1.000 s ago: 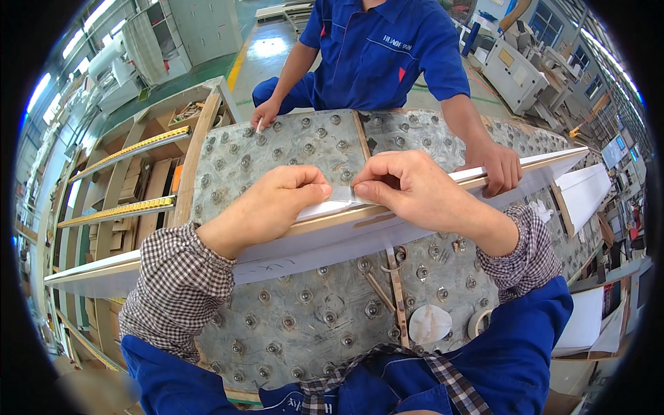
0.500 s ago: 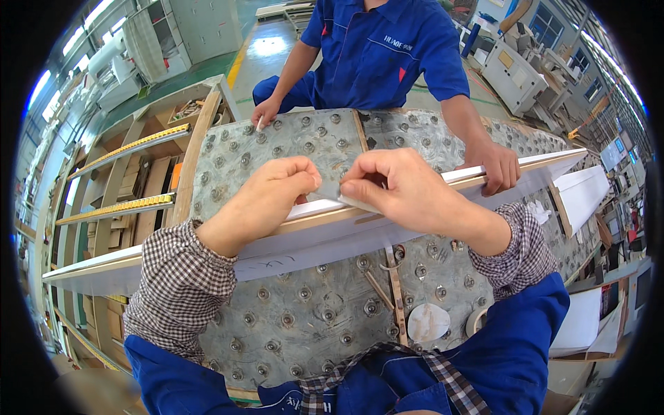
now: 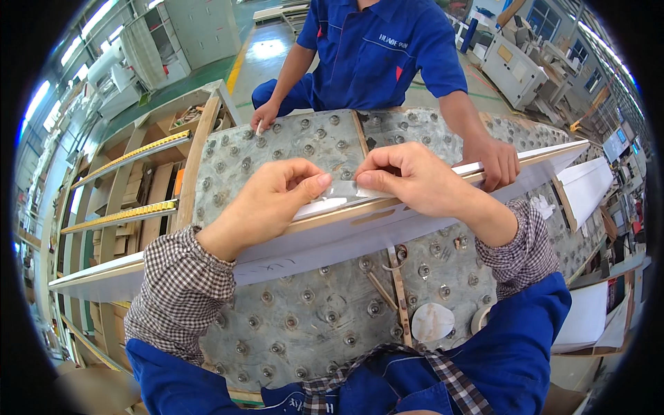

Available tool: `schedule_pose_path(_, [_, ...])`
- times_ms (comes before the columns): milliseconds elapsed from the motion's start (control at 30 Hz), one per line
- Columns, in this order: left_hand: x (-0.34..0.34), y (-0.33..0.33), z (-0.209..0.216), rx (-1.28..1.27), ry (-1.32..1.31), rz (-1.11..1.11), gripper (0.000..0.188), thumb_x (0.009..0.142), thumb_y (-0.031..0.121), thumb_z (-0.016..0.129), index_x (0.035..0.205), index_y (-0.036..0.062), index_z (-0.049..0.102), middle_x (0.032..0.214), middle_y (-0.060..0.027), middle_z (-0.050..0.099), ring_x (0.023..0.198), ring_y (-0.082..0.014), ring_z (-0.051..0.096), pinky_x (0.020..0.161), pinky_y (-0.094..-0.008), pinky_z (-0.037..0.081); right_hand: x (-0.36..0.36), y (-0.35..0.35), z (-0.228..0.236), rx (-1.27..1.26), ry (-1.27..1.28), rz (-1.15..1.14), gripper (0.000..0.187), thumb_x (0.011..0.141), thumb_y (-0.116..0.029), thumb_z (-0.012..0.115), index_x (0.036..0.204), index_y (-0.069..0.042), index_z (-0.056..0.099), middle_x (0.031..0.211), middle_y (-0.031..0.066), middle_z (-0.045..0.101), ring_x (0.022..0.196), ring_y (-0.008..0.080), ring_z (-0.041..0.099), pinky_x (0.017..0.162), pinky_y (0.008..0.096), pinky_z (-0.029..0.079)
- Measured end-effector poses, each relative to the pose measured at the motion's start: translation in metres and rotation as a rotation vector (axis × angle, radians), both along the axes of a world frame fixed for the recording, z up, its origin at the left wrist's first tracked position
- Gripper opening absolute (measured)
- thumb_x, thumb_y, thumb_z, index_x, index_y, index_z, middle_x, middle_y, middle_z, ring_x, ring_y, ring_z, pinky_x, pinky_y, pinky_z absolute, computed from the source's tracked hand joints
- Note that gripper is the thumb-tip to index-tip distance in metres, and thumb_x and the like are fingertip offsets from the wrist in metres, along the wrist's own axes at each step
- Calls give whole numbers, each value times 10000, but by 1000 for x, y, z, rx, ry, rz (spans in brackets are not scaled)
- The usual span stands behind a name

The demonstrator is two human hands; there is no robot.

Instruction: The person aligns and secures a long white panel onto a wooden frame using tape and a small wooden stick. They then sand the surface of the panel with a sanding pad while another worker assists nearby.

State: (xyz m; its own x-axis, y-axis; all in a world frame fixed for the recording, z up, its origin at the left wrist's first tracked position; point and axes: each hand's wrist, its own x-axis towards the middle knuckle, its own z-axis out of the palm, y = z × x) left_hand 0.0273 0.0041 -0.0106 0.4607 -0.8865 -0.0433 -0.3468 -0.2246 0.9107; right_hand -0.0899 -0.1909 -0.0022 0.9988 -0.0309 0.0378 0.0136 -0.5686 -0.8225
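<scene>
Between my hands stretches a short strip of clear tape (image 3: 343, 188). My left hand (image 3: 280, 197) pinches one end with thumb and forefinger. At the other end my right hand (image 3: 415, 178) has its fingertips closed on the strip. Just below lies the upper edge of a long white panel (image 3: 325, 242), which stands on edge across the table and has a pale wooden strip with a slot-like cutout along it. A co-worker's hand (image 3: 490, 162) grips this panel to the right of mine. Their other hand (image 3: 265, 116) holds a small whitish stick-like piece at the far side.
The grey metal table (image 3: 290, 353) is studded with ball rollers. A round whitish disc (image 3: 433, 322) and a partly hidden tape roll (image 3: 480, 319) lie near me on the right. To the left stands a wooden frame (image 3: 197, 159) with yellow roller rails (image 3: 131, 216) and board offcuts.
My hands have moved slightly apart, and the clear strip now shows stretched between them. My right hand has shifted a little right and up. The co-worker's hands have stayed about where they were.
</scene>
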Motion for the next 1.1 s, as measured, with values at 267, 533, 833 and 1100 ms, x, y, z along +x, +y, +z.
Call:
schedule_pose_path(267, [-3,0,6,74,7,-8,291,925,248,547,874,-31,611,665,13,526,629,-54,431,538,-247,370,0,2,-3,11,-10,-3,224,869,-190,599,894,29,641,647,90,590,581,118,491,562,295,400])
schedule_pose_path(533, [-3,2,9,106,-34,-9,289,927,242,539,851,-31,591,648,8,496,616,-55,408,527,-254,357,2,5,1,-35,23,29,159,881,-137,611,889,19,643,707,4,611,661,34,485,590,219,402])
schedule_pose_path(833, [1,3,-1,31,-61,-14,269,922,223,536,848,-31,582,647,-5,502,630,-71,421,549,-265,368,4,6,0,-41,-2,35,160,878,-136,617,878,21,646,691,12,610,644,36,482,573,222,400])
schedule_pose_path(1100, [3,8,-3,19,-58,-35,262,940,272,533,860,26,571,666,81,449,543,6,358,439,-183,271,5,10,3,-47,16,53,171,876,-146,624,875,22,652,671,0,597,630,33,468,557,225,392])
